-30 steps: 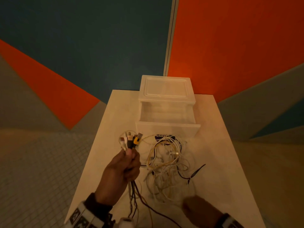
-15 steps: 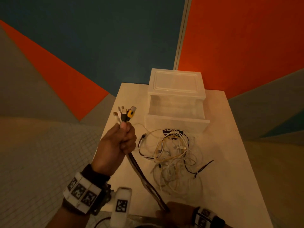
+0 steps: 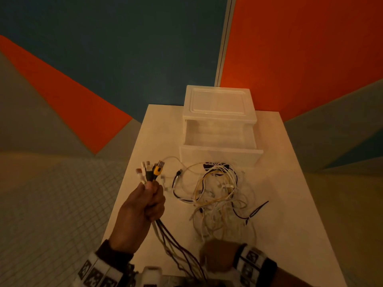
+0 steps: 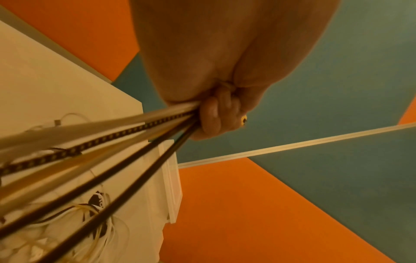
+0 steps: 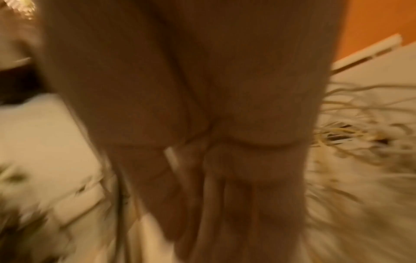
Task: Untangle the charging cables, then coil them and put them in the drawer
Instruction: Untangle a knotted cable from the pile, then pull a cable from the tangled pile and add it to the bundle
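My left hand [image 3: 145,204] is raised over the table's left side and grips a bundle of cables [image 3: 165,235] just below their plugs [image 3: 151,170], white, black and yellow. The strands fan down to my right hand [image 3: 217,257], a fist at the near edge that seems to hold them; the right wrist view is blurred. The left wrist view shows my fingers [image 4: 213,115] curled round the cables [image 4: 112,142]. A loose tangle [image 3: 217,193] of white, yellow and black cable lies on the table. Behind it stands a white drawer unit [image 3: 219,104], its drawer [image 3: 219,156] pulled open.
The white table [image 3: 290,224] is narrow, its left edge close to my left hand, with tiled floor [image 3: 51,204] below. A black cable end [image 3: 257,210] sticks out right of the tangle. Orange, blue and grey walls stand behind.
My right hand came from the lower right to the bundle and took hold below the left hand. The strands were pulled taut together, and now they spread apart.
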`<move>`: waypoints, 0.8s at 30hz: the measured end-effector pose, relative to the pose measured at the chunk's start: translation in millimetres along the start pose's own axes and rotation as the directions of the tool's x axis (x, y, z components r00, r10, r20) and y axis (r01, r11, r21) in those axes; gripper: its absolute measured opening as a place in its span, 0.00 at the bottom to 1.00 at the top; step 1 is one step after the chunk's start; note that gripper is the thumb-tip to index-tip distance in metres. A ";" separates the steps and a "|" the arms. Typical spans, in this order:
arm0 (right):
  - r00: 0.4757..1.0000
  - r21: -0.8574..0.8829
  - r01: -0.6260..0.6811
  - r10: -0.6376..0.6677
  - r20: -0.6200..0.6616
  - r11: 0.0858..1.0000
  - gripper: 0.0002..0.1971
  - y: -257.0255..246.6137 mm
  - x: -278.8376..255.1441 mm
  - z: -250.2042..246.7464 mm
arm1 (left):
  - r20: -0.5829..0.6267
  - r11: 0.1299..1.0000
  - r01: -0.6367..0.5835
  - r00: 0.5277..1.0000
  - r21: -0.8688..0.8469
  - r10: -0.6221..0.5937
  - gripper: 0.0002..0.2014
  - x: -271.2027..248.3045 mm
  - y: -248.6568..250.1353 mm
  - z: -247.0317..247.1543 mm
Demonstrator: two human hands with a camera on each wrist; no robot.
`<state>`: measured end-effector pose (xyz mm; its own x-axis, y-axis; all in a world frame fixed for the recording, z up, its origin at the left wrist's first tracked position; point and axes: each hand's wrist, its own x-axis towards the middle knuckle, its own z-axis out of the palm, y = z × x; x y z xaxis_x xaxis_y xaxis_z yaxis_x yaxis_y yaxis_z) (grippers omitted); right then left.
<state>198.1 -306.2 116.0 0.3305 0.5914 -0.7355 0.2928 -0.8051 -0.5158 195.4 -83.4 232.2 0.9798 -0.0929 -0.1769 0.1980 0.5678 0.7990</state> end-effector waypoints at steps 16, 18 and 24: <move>0.766 -0.152 -0.324 0.165 -0.621 0.934 0.23 -15.4 190.2 -87.1 | -0.162 0.997 0.034 0.986 -0.065 -0.044 0.25 -15.6 30.0 -10.9; 0.758 -0.237 -0.357 0.132 -0.638 0.903 0.22 -10.1 196.1 -85.3 | -0.168 0.995 0.042 0.984 -0.090 -0.057 0.25 -15.0 31.8 -12.8; 0.530 -0.125 -0.262 0.034 -0.847 0.957 0.09 -15.2 173.3 -111.6 | -0.200 1.000 0.009 0.980 -0.017 -0.013 0.24 -5.3 35.6 -14.7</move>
<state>351.1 -186.5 45.4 0.9453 0.3242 -0.0354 0.3061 -0.9196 -0.2462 196.9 -50.6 253.2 0.9521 0.0656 -0.2986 0.2068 0.5811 0.7871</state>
